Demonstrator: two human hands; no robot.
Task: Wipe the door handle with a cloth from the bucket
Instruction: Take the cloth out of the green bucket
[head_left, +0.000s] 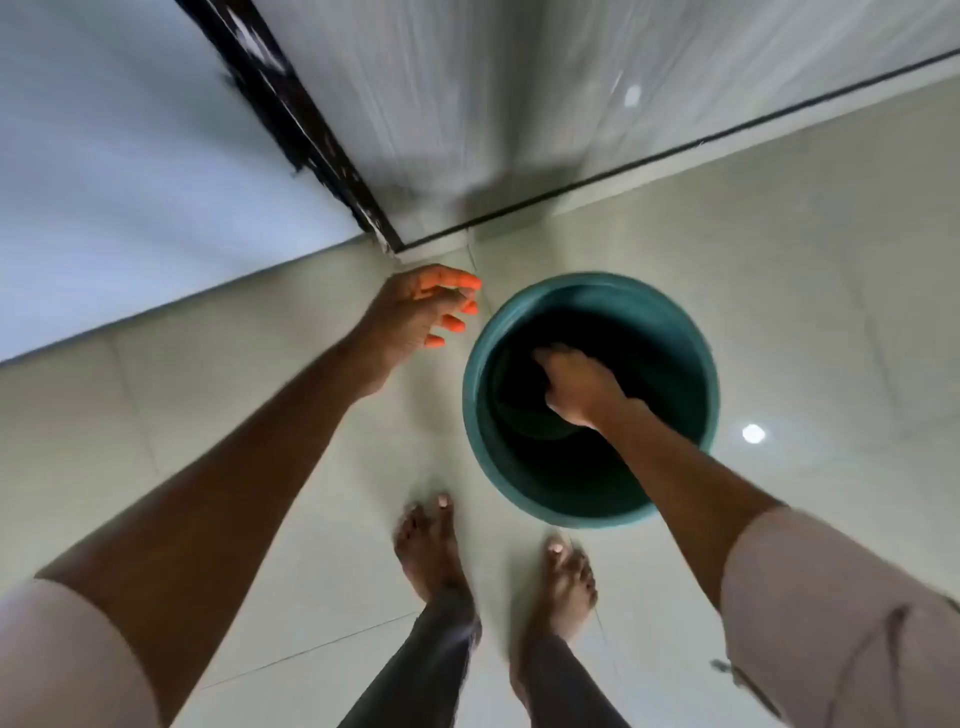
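Observation:
A round teal bucket stands on the pale tiled floor straight ahead of my feet. My right hand reaches down inside it, fingers curled into the dark interior; something dark lies under the fingers, but whether the hand grips it is hidden. My left hand hovers just left of the bucket's rim, fingers spread and holding nothing. The door handle is out of view.
A grey-white door with a dark frame rises just beyond the bucket. A pale wall runs along the left. My bare feet stand on the floor right before the bucket.

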